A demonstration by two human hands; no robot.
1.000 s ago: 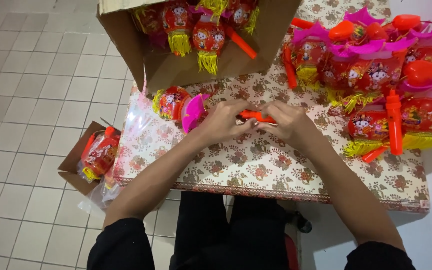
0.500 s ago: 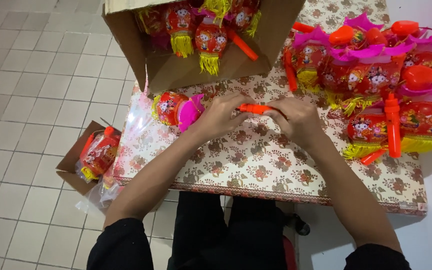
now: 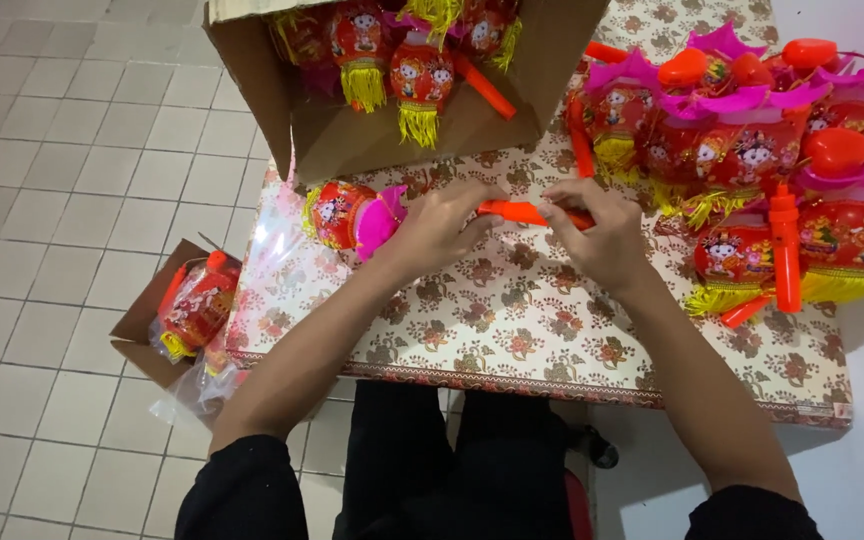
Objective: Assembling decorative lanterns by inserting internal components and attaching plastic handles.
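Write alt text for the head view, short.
Both hands, left hand and right hand, grip an orange stick over a floral-covered table. A red paper lantern lies beside the left hand; finished lanterns are heaped on the right.

Orange stick, floral-patterned tablecloth

A large brown cardboard box is lying open on its side on the table, up beyond the left hand's fingers, its mouth facing them and its inside showing red lanterns with yellow tassels; a smaller brown cardboard box is sitting on the tiled floor, far down and to the left of those fingers, open at the top; a clear plastic bag is lying crumpled just beside it, nearer the table's edge; no labels, signs or screens are showing.
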